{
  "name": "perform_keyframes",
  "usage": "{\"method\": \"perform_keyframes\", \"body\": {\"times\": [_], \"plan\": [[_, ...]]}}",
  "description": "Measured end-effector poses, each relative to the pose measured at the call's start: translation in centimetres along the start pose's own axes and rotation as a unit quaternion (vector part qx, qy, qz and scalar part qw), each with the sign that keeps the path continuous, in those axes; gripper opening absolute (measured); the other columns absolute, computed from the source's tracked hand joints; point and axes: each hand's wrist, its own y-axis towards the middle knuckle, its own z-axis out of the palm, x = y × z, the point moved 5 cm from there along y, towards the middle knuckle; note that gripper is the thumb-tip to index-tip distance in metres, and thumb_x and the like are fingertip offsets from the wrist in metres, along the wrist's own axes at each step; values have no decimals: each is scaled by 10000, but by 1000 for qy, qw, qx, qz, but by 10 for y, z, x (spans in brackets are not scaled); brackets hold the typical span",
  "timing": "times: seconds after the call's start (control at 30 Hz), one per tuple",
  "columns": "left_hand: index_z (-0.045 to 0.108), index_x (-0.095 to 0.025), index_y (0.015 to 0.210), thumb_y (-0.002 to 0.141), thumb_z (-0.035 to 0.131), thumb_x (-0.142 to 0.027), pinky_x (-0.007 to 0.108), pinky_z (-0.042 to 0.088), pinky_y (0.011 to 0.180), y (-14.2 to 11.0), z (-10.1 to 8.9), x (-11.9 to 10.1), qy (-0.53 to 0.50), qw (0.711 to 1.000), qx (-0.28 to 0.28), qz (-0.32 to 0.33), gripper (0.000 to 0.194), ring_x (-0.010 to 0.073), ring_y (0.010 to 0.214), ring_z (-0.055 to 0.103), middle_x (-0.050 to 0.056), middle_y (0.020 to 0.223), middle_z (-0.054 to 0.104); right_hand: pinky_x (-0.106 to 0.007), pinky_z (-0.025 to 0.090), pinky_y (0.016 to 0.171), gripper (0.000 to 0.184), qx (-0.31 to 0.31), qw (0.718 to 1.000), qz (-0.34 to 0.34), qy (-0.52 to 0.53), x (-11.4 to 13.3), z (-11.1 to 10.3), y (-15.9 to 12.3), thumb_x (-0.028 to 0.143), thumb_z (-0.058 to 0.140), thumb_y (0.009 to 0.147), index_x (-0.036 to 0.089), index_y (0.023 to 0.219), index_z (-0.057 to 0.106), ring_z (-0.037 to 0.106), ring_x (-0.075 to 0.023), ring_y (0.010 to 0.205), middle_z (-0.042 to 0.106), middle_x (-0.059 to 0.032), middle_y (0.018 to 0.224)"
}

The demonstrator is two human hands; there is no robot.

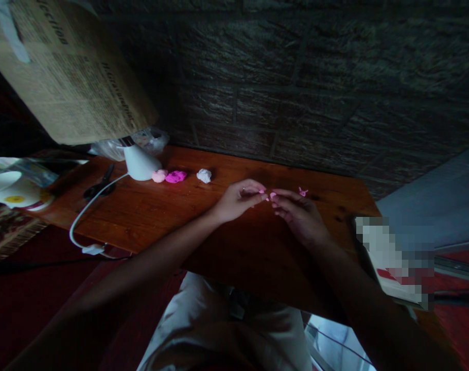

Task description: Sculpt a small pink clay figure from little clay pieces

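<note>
My left hand [240, 200] and my right hand [298, 212] are close together over the wooden table, fingertips almost touching. Thumb and fingers of each hand are pinched. A small bit of pink modelling clay [273, 196] shows at my right fingertips. Smaller pink specks show at my left fingertips; where clay ends and nails begin is hard to make out. Just beyond my right hand lies a small pink clay shape [303, 191] with thin projections. Farther left sit a pale pink clay lump [159, 175], a bright magenta clay lump [176, 176] and a white clay lump [204, 175].
A lamp with a newsprint shade [83, 77] and white base [137, 162] stands on the left, its white cord [75, 221] looping over the edge. Scissors [101, 188] and a paper cup [10, 188] are nearby. A partly blurred book-like object [388, 257] lies right. Behind is a brick wall [296, 87].
</note>
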Motion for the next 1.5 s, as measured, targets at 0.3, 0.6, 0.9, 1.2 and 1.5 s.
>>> {"method": "perform_keyframes", "body": {"times": [0.3,0.6,0.9,1.2,1.5], "plan": [[640,-148,1138,809,742,-272,254,545,741,-1,-1,0,-15,1000,5,-20,366,148,883,697,63,985,739,-262,531,657,192,4,1000,-6,10,-1,-1,1,350,841,637,244,780,768,670,-137,743,753,-14,824],[639,-140,957,775,778,-270,314,540,859,1,0,1,-37,999,4,-9,263,143,883,698,51,929,739,-264,532,648,198,11,1000,-14,-8,3,1,-2,338,848,649,263,826,802,686,-142,751,778,-27,862],[689,-136,848,756,808,-301,290,542,821,1,-1,-2,13,999,-22,38,223,122,815,669,40,873,724,-259,467,578,233,-1,999,-33,-42,6,1,-3,359,866,632,253,832,813,583,-117,652,734,-8,758],[721,-149,871,781,792,-301,280,554,790,-1,1,-3,26,998,-19,45,190,126,806,681,42,876,742,-265,413,546,200,-4,998,-42,-49,7,2,-3,352,861,634,230,776,791,509,-97,560,639,25,614],[721,-140,887,751,813,-263,270,556,795,-2,2,-3,9,998,-32,54,205,123,807,686,41,873,741,-272,426,561,196,2,996,-64,-66,6,0,-2,352,827,683,240,842,806,535,-103,580,669,17,661]]}}
